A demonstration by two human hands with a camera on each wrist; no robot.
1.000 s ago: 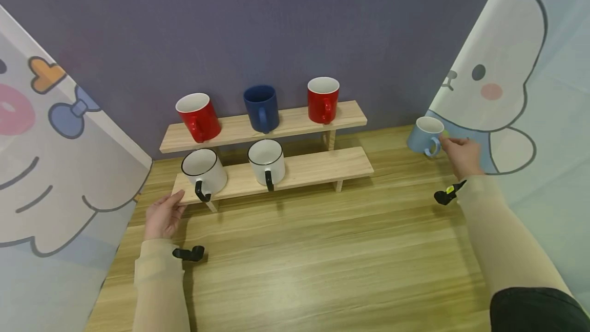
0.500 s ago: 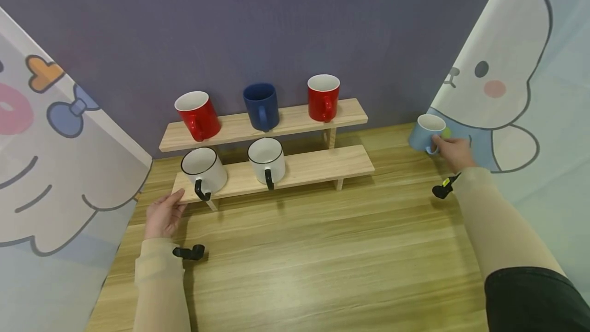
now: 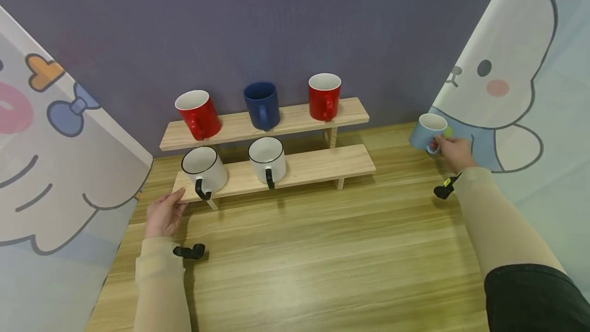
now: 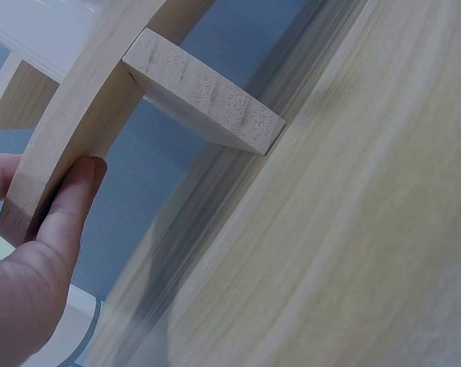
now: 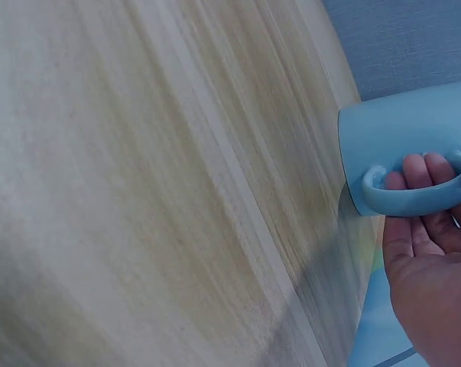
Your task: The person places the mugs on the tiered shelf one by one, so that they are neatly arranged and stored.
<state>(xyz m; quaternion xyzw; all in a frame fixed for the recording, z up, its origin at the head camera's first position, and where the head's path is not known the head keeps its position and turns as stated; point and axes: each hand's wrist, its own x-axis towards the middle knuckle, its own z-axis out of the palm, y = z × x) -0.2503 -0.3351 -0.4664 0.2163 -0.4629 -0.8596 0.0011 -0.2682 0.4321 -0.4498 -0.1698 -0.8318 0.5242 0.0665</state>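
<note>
My left hand (image 3: 164, 214) pinches the left end of the lower board of a two-tier wooden shelf (image 3: 324, 162); in the left wrist view the thumb (image 4: 71, 202) lies under the board. At the far right, a light blue mug (image 3: 421, 136) stands upright on the table. My right hand (image 3: 454, 152) holds its handle (image 5: 413, 200), with fingers passed through the loop. Two white mugs with black rims and handles, one left (image 3: 209, 170) and one nearer the middle (image 3: 269, 160), sit on the lower board.
On the upper board are a left red mug (image 3: 203, 117), a dark blue mug (image 3: 261, 106) and a right red mug (image 3: 324, 97). A dark wall (image 3: 295, 24) rises behind. Cartoon-printed panels stand at left (image 3: 69, 178) and right (image 3: 507, 65) of the wooden table (image 3: 299, 260).
My right hand has moved left from beside the light blue mug and taken hold of its handle. My left hand keeps its grip on the shelf.
</note>
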